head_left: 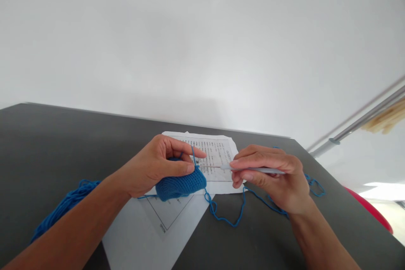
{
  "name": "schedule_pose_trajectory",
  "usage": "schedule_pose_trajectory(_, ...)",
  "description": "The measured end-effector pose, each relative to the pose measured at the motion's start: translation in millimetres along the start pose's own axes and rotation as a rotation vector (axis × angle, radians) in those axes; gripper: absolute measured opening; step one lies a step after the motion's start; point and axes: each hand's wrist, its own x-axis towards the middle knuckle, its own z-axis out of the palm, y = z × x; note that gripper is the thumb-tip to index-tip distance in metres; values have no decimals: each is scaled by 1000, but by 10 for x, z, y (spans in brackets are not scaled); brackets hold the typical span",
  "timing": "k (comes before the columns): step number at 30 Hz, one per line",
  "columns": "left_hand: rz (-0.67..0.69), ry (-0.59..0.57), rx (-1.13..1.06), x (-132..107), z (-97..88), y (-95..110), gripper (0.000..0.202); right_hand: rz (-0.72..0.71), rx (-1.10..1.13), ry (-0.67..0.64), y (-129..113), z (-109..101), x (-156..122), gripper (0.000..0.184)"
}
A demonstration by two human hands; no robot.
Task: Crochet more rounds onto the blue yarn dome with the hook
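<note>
My left hand pinches the upper edge of a blue crocheted piece between thumb and fingers. Its index finger is stretched out, with a strand of blue yarn running up over it. In my right hand is a crochet hook with a grey handle, held much like a pen. The thin metal shaft points left, and its tip meets the top edge of the crocheted piece near my left thumb. Whether a loop sits on the tip is too small to tell.
Printed sheets lie under the work on the dark table. Loose blue yarn trails across to the right. A blue yarn skein lies behind my left forearm. A white wall stands behind; a metal rail and red object are at right.
</note>
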Motion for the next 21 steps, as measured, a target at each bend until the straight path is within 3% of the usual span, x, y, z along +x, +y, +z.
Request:
schedule_pose_trajectory(7, 16, -6, 5, -22, 15, 22, 20, 148, 212, 56, 35, 11, -30, 16)
schedule_pose_trajectory(14, 55, 36, -72, -68, 47, 36, 21, 420, 651, 244, 92, 178, 27, 15)
schedule_pose_trajectory(18, 66, 115, -101, -73, 91, 43, 23, 497, 792, 330, 143, 335, 70, 17)
schedule_pose_trajectory(21, 89, 213, -42, -60, 156, 48, 26, 474, 788, 383, 180, 478, 87, 18)
